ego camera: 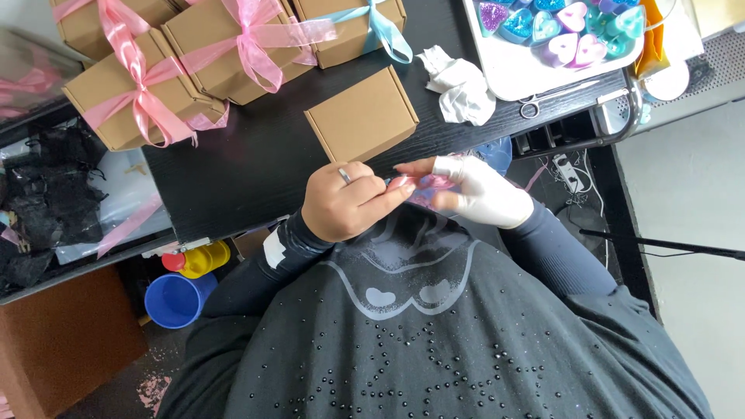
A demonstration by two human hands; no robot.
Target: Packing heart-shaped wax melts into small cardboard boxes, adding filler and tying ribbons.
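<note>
Both hands meet at the middle of the frame, just below the near edge of the black bench [256, 167]. Left hand [349, 203], bare with a ring on one finger, is curled, its fingertips pinching a small pink piece [423, 184]. Right hand [485, 194], in a white glove, grips the same piece from the other side, fingers closed over it. What the piece is cannot be told; it looks glossy and pink, with something thin and bluish at the left fingertips. It sits between the two hands, above the person's dark studded shirt [434, 341].

Just above the hands, on the bench, lies a plain closed cardboard box [362, 114]. At upper left stand more boxes tied with pink ribbon [132, 85], and one at top centre with a blue ribbon [380, 27]. A crumpled white cloth [463, 87] lies right of the plain box. At upper right a white tray [528, 74] holds glittery heart shapes [570, 35] in pink, purple and teal, with small scissors [543, 99] touching its lower edge.

At lower left, under the bench, are a blue cup [177, 299] and a yellow one [203, 257] just above it
</note>
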